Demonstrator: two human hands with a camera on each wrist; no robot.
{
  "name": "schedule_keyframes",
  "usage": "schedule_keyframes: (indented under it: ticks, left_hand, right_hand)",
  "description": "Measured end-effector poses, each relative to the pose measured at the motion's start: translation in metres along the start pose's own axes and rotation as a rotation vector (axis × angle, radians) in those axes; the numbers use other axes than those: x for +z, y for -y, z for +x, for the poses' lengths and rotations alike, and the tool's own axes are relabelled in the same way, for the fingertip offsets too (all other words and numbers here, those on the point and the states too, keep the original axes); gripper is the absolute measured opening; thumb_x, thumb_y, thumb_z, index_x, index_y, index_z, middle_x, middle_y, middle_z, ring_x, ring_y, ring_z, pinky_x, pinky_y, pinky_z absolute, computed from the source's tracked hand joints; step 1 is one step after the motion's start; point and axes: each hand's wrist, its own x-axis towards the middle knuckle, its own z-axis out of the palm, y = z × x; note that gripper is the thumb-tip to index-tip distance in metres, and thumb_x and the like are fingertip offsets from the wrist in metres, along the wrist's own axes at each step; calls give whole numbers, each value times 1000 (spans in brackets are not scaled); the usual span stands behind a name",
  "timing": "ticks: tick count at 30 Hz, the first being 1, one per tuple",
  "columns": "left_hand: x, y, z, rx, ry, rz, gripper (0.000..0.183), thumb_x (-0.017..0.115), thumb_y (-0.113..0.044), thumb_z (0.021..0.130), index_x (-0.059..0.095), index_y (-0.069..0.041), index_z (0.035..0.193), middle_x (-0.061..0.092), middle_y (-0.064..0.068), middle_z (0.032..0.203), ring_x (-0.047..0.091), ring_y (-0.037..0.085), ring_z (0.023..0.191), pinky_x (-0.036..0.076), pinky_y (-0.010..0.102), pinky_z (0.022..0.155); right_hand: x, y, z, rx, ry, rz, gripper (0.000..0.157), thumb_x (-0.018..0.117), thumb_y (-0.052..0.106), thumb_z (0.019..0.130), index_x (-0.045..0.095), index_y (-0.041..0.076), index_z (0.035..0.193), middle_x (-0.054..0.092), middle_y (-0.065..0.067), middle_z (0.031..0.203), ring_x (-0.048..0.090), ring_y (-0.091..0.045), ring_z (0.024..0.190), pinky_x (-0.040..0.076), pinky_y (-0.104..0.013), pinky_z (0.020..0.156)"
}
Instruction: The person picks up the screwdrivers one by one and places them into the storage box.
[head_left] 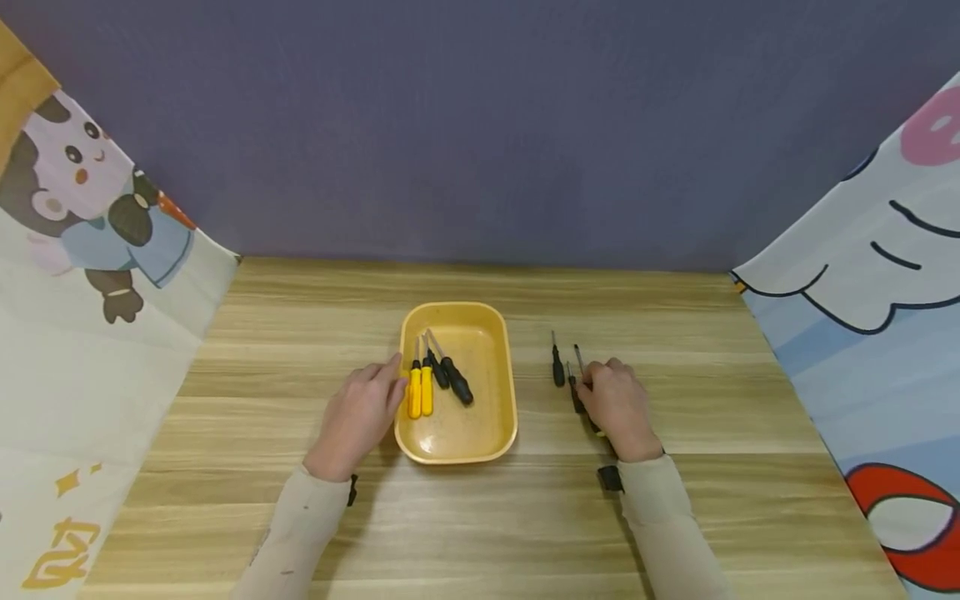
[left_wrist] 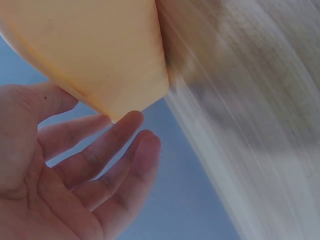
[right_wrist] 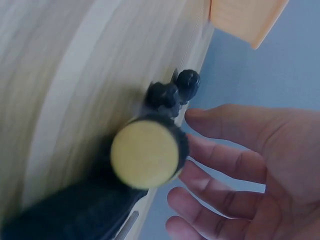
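Observation:
My left hand point(head_left: 362, 412) rests at the left rim of a yellow plastic tray point(head_left: 455, 459), thumb and index finger at its edge; the left wrist view shows the other fingers loosely bent outside the tray wall point(left_wrist: 100, 45). Inside the tray lie two yellow-handled screwdrivers point(head_left: 427, 392) and black-handled ones, including a larger screwdriver point(head_left: 457, 382). Over several screwdrivers on the table, my right hand point(head_left: 617, 404) reaches down with loosely bent fingers. Its fingertips are right beside a black screwdriver with a round yellow end point(right_wrist: 145, 154). A thick black handle point(right_wrist: 75, 212) lies alongside; the hand partly hides this group from above.
A small black screwdriver point(head_left: 558, 367) lies between the tray and my right hand. The wood-grain table point(head_left: 480, 525) meets a dark blue back panel point(head_left: 480, 142). Cartoon-printed panels point(head_left: 112, 333) stand at both sides.

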Motion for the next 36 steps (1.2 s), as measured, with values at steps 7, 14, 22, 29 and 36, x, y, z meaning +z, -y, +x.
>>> schedule_keyframes:
  ticks: [7,14,22,29,36]
  left_hand:
    - [-1,1,1,8,-4,0,45,65,-21,99,57,3,137,67,25,116,66,39,97,60,50,78]
    - [-2,1,2,-9,8,1,45,64,-21,99,57,3,137,66,25,116,66,39,97,60,51,79]
    - [-2,1,2,0,5,0,44,64,-21,100,57,3,137,66,25,116,66,39,97,59,51,80]
    - [-2,0,0,-4,12,0,45,63,-22,100,57,2,138,66,25,115,66,38,96,60,50,78]
    - [-2,-1,0,-13,18,-2,45,64,-22,100,57,1,139,66,24,116,66,39,97,59,52,81]
  right_hand:
    - [-3,-6,-5,30,26,0,14,72,17,93,65,7,85,58,-10,83,53,-27,73,47,-39,55]
    - [-2,-8,-9,57,34,-6,25,71,23,93,58,11,77,52,-8,77,49,-26,68,41,-35,51]
    - [1,-8,-9,97,78,-8,30,69,28,95,58,13,72,53,-8,78,51,-27,71,41,-34,50]
    - [2,-8,-11,102,94,-18,36,68,30,96,56,14,66,53,-7,77,52,-28,73,42,-34,50]
    - [2,-10,-11,101,87,-9,44,66,28,95,49,13,57,51,-9,74,48,-28,67,40,-32,45]
